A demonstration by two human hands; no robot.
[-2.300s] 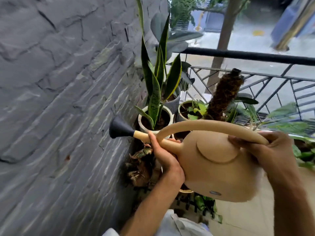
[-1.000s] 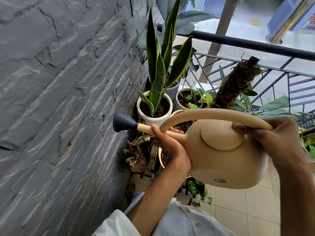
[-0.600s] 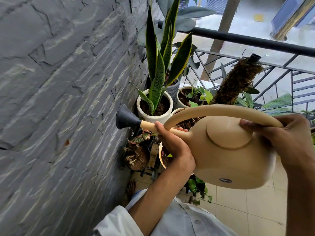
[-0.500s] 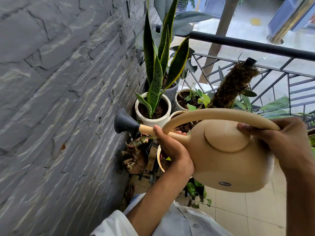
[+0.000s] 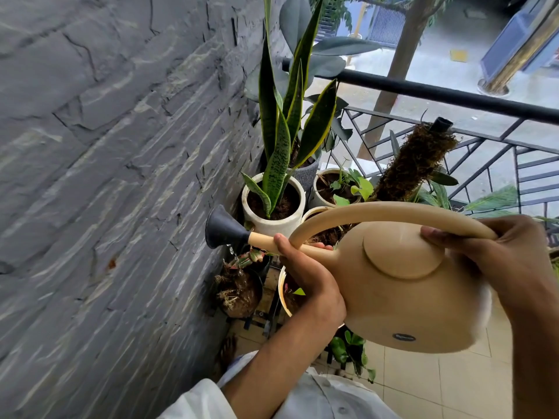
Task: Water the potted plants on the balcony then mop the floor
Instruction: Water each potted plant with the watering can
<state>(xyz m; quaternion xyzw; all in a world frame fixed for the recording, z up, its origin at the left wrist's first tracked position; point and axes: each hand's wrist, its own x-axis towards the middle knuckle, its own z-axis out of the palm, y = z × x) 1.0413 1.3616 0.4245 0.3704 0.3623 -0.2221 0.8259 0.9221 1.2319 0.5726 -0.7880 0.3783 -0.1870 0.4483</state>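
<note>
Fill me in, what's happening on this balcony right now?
A person is watering potted plants beside a grey stone wall. The right hand grips the arched handle of a beige plastic watering can, and the left hand holds its spout. Water is dripping from the black rose head towards a dark low pot with a reddish-leaved plant. The white pot with the snake plant sits just behind.

Soft, even daylight comes from the open street side beyond the railing point(image 5: 453, 95); shadows are faint. Wide-angle bending curves the edges (the stone wall point(image 5: 106, 176) smears slightly).
</note>
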